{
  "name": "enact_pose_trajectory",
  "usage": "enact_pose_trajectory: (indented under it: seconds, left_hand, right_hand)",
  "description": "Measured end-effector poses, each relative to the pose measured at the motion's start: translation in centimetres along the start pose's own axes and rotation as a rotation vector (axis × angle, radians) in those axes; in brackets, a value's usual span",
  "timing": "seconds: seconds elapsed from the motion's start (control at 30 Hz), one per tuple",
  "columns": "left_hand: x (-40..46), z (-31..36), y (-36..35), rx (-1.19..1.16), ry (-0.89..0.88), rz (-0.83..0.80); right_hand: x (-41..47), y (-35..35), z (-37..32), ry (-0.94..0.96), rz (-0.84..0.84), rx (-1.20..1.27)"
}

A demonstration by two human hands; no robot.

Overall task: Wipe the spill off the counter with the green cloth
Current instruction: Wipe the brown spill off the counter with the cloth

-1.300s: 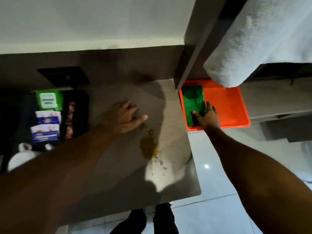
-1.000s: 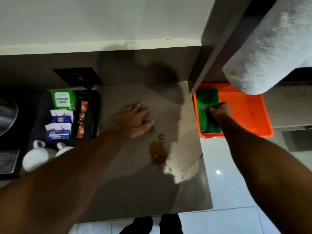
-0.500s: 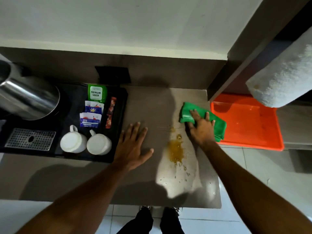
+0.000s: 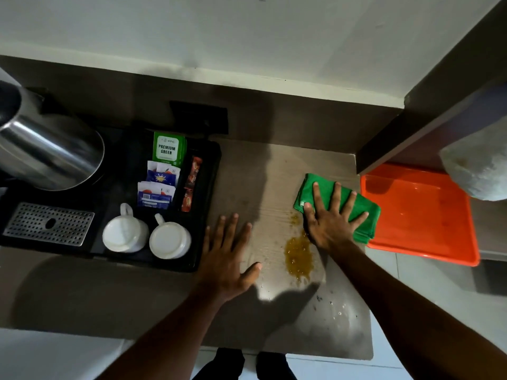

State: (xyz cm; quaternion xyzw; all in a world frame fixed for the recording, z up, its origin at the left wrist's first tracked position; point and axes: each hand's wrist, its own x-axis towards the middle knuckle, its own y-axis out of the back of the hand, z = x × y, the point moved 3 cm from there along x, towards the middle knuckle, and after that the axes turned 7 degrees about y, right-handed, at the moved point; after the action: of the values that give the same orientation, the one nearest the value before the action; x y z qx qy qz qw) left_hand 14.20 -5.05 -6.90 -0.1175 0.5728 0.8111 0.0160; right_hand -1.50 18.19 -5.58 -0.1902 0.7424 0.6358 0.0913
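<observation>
A folded green cloth (image 4: 365, 212) lies on the grey counter (image 4: 109, 297) near its right edge. My right hand (image 4: 330, 218) presses flat on it with fingers spread. An amber spill (image 4: 298, 256) sits just in front and left of that hand, with small droplets (image 4: 295, 219) behind it and more toward the counter's front right. My left hand (image 4: 227, 253) rests flat on the counter left of the spill, fingers apart, holding nothing.
A black tray (image 4: 203, 242) at the left holds two upturned white cups (image 4: 124, 235), tea sachets (image 4: 167, 149), a steel kettle (image 4: 52, 157) and a drip grate (image 4: 46, 223). An orange tray (image 4: 419, 215) sits lower to the right, beside a rolled white towel (image 4: 477, 165).
My right hand lifted the green cloth out of the orange tray and set it on the counter, pressing it flat. My left hand stayed on the counter, its fingers spreading wider.
</observation>
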Motion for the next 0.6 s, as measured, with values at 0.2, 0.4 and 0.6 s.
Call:
enact_pose_trajectory:
  seconds: [0.2, 0.4, 0.6]
  left_hand:
    - [0.3, 0.0, 0.2, -0.076, -0.006, 0.038]
    - [0.2, 0.4, 0.7, -0.038, 0.015, 0.028]
    - [0.3, -0.2, -0.1, -0.043, 0.002, 0.038]
  right_hand:
    - [7.5, 1.7, -5.8, -0.076, 0.058, 0.081]
    - [2.1, -2.1, -10.0, 0.514, 0.001, -0.214]
    - [7.8, 1.6, -6.3, 0.224, 0.056, -0.091]
